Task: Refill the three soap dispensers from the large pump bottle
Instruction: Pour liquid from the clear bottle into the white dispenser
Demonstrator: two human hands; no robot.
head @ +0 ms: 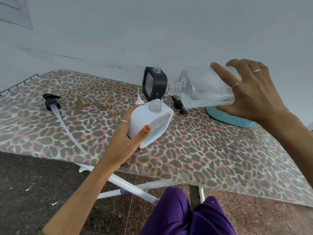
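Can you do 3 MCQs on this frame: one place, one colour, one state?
1. Where does the long-tubed black pump lie?
A. on the board's left part
B. in the teal basket
C. on the floor

2. What colour is the dispenser held by the left hand?
A. black
B. white
C. teal

3. How is the large clear bottle in the right hand held?
A. upright and capped
B. tipped, neck toward the dispenser's open mouth
C. lying on the board

Answers:
1 A, it rests on the leopard-print board, far left.
2 B, its casing is white.
3 B, liquid runs from its uncapped neck.

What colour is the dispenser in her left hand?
White dispenser, seen in the head view.
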